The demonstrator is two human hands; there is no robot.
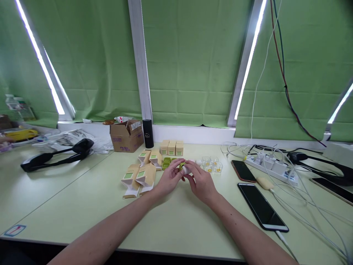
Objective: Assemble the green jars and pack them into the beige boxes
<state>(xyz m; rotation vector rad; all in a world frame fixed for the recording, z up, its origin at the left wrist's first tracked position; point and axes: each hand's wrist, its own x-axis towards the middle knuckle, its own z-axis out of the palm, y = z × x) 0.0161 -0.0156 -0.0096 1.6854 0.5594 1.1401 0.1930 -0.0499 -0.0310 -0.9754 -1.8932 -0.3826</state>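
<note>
In the head view, my left fingers (177, 162) are curled around a small green piece (181, 166), while my right fingers (194, 167) pinch a small white piece (186, 170) against it, just above the counter (176, 228). Open kraft cartons (146, 174) lie to my left, clear cups (218, 168) to my right.

Big green cloths (190, 66) hang across the whole back, with soft folds and creases. Pale posts (139, 55) stand between them, some leaning. Bright white light (41, 59) shines in through thin gaps beside the posts. A low white ledge (193, 136) runs along under the cloths. Red, blue and white wires (284, 75) dangle on the right. The pale, smooth tabletop (176, 224) is wide, with a thin line (64, 186) across its left part. Below its front edge it is dark.
</note>
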